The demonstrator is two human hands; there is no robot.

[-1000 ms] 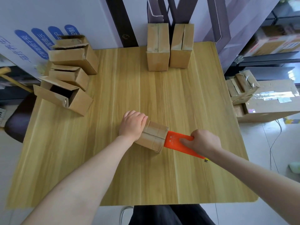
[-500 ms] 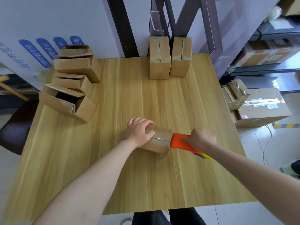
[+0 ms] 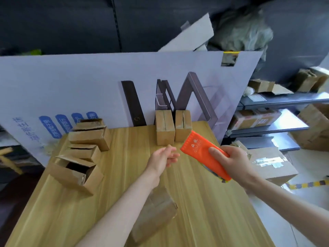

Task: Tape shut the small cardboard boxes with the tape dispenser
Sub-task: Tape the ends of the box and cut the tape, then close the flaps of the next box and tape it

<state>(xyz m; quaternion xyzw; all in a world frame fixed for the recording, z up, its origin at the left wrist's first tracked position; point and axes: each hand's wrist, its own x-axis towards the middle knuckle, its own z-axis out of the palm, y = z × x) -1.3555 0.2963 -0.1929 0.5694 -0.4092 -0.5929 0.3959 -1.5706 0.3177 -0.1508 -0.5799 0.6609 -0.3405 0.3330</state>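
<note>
My right hand grips the orange tape dispenser and holds it in the air over the right half of the wooden table. Stretched forward with loosely curled fingers, my left hand holds nothing; it hovers just short of two shut small boxes standing upright at the back edge. One small box lies blurred on the near table, partly under my left forearm. On the left stand three open small boxes.
A white printed board leans behind the table. To the right are metal shelves with cardboard parcels, and a large taped carton on the floor by the table's right edge.
My left hand let go of the small box and moved forward towards the back boxes. My right hand lifted the dispenser off that box. The view tilted up.
</note>
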